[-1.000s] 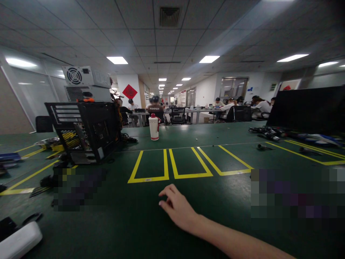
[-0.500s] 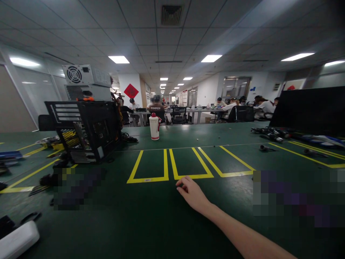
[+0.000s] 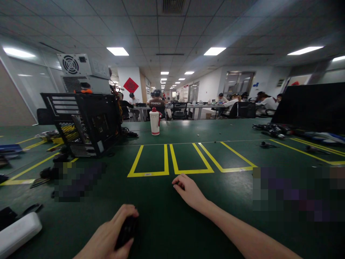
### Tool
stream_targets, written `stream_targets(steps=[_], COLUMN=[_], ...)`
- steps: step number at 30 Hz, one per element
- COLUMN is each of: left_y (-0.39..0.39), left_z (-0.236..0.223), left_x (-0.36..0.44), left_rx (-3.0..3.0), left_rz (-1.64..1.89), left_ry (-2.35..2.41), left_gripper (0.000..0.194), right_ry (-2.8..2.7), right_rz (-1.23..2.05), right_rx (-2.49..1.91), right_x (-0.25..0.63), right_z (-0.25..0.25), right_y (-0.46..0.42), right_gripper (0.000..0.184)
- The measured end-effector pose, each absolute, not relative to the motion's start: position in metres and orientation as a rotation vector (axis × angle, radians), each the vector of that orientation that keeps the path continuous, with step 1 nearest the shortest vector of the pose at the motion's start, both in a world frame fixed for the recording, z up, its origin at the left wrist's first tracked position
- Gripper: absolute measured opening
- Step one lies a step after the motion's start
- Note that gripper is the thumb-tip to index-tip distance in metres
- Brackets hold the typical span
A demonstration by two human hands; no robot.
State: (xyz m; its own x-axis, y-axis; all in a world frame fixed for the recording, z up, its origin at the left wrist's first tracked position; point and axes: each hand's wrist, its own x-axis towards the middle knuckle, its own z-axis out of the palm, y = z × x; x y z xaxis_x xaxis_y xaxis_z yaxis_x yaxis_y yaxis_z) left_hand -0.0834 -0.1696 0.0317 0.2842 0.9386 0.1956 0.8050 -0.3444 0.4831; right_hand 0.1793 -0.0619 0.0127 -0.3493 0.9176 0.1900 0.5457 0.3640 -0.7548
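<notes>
My left hand [image 3: 110,233] is at the lower centre, closed around a black object [image 3: 127,230] shaped like a computer mouse. Fingers reach over its top and the thumb lies along its near side; part of it is hidden by the hand. Farther forward and to the right, my right hand [image 3: 190,190] rests on the green tabletop [image 3: 167,201] with loosely bent fingers. A small gap shows between its thumb and forefinger, with nothing visible in it. It lies just in front of the middle yellow-taped outline [image 3: 192,171].
An open black computer case [image 3: 88,124] stands at left, topped by metal power supplies [image 3: 78,70]. A white cup [image 3: 154,122] with a red lid stands farther back. A dark monitor [image 3: 309,108] and cables [image 3: 272,131] occupy the right. A white object [image 3: 20,233] sits lower left. People sit behind.
My left hand has come into view from below, holding the black object. My right hand has moved slightly left, its fingers a little more bent. The view has tilted slightly downward.
</notes>
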Motion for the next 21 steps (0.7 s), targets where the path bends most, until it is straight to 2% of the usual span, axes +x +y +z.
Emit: stream_targets(steps=[3, 8, 12, 17, 21], left_y=[-0.12, -0.064, -0.043, -0.032, -0.035], left_z=[0.039, 0.034, 0.022, 0.015, 0.016], left_x=[-0.049, -0.007, 0.007, 0.011, 0.009], left_rx=[2.268, 2.278, 2.302, 2.272, 2.278], left_rz=[0.475, 0.519, 0.572, 0.577, 0.606], left_ry=[1.39, 1.325, 1.31, 1.386, 1.317], left_gripper=[0.04, 0.042, 0.047, 0.062, 0.052], right_ry=[-1.954, -1.731, -1.569, -1.444, -1.424], right_rz=[0.843, 1.043, 1.274, 1.404, 1.437], right_rx=[-1.22, -1.178, -1.121, -1.146, -1.163], right_x=[0.176, 0.173, 0.172, 0.17, 0.17], right_z=[0.012, 0.006, 0.004, 0.01, 0.019], right_y=[-0.062, -0.048, -0.035, -0.032, -0.033], right_gripper=[0.017, 0.024, 0.029, 0.027, 0.026])
